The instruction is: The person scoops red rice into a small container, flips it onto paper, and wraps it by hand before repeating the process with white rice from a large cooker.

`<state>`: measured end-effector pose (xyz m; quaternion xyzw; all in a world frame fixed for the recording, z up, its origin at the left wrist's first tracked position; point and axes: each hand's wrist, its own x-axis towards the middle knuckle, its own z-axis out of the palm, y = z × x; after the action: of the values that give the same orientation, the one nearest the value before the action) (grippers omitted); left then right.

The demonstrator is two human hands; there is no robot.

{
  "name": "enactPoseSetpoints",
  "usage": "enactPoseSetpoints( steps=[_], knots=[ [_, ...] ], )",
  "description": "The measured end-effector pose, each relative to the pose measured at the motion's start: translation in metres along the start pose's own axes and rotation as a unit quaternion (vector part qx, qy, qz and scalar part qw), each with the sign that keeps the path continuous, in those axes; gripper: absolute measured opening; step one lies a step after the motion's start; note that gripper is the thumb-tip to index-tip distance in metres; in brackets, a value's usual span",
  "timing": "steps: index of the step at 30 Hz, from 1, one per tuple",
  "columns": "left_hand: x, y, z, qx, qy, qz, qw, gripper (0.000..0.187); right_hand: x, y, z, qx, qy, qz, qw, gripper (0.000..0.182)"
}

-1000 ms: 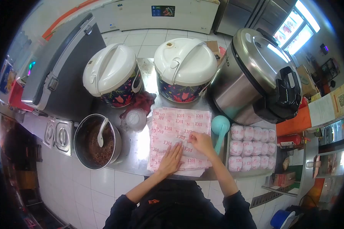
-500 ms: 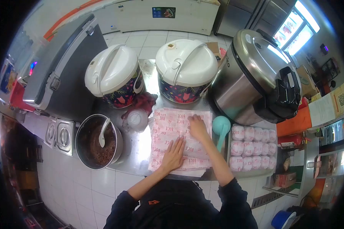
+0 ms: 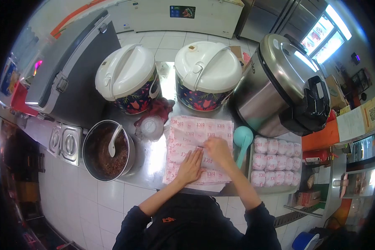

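Note:
Printed pink-and-white paper sheets (image 3: 179,133) lie stacked on the metal table (image 3: 148,166). My left hand (image 3: 190,168) rests on the stack with its fingers stretched out. On the right part of the same paper, my right hand (image 3: 217,151) has its fingers curled together at the surface; what they hold, if anything, is hidden. Just right of the paper lies a turquoise ladle (image 3: 243,137). Further right, a tray (image 3: 275,190) holds rows of paper-wrapped pieces (image 3: 271,160). A steel pot (image 3: 131,156) of dark reddish food with a white spoon (image 3: 113,146) stands at the left.
Two white-lidded floral containers (image 3: 127,75) (image 3: 208,66) and a large steel cooker (image 3: 275,87) stand behind the paper. A grey cool box (image 3: 71,71) is at the back left. A plastic-wrapped item (image 3: 151,128) and a dark red cloth (image 3: 164,109) sit left of the paper.
My right hand has moved down and slightly toward my left hand, and its fingers have curled in. My left hand stays about where it was. The view has shifted slightly.

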<state>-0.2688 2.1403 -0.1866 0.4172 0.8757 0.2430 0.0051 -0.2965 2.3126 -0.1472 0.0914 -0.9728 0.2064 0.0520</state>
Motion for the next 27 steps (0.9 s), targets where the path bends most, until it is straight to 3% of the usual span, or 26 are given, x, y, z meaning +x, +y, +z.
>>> enactPoseSetpoints(
  steps=[1,7,10,11,13,16,19,23,26,27],
  knots=[
    [0.000,-0.001,0.000,-0.005,0.008,0.003,1.000,0.066,-0.012,-0.008,0.000,-0.015,0.024,-0.050,0.998,0.007],
    [-0.007,-0.009,-0.003,-0.042,-0.082,-0.036,0.995,0.048,-0.056,-0.032,0.022,-0.036,0.136,-0.046,0.989,0.001],
    [-0.026,-0.017,-0.002,-0.069,-0.017,-0.029,0.997,0.044,-0.068,-0.034,0.034,-0.027,0.188,-0.048,0.981,0.009],
    [-0.031,-0.016,-0.006,-0.069,-0.019,-0.027,0.997,0.044,-0.073,-0.032,0.039,-0.027,0.190,-0.045,0.980,0.009],
    [-0.041,-0.014,-0.013,-0.009,0.078,0.079,0.994,0.044,-0.081,-0.028,0.049,-0.013,0.155,-0.044,0.987,0.025],
    [-0.018,-0.012,-0.028,0.023,0.075,0.133,0.988,0.047,-0.085,-0.027,0.051,-0.020,0.158,-0.056,0.986,0.026],
    [-0.019,-0.036,-0.015,-0.074,0.028,0.097,0.992,0.047,-0.092,-0.028,0.049,0.008,0.177,-0.050,0.983,0.021],
    [-0.031,-0.072,-0.004,-0.098,0.006,0.086,0.991,0.044,-0.107,-0.024,0.042,0.011,0.167,-0.049,0.985,0.021],
    [-0.033,-0.086,0.005,-0.085,0.033,0.122,0.988,0.038,-0.113,-0.016,0.049,0.037,0.178,0.029,0.983,0.020],
    [-0.031,-0.086,0.005,-0.116,0.028,0.068,0.991,0.033,-0.112,-0.013,0.048,0.029,0.177,0.050,0.983,0.020]
  ],
)
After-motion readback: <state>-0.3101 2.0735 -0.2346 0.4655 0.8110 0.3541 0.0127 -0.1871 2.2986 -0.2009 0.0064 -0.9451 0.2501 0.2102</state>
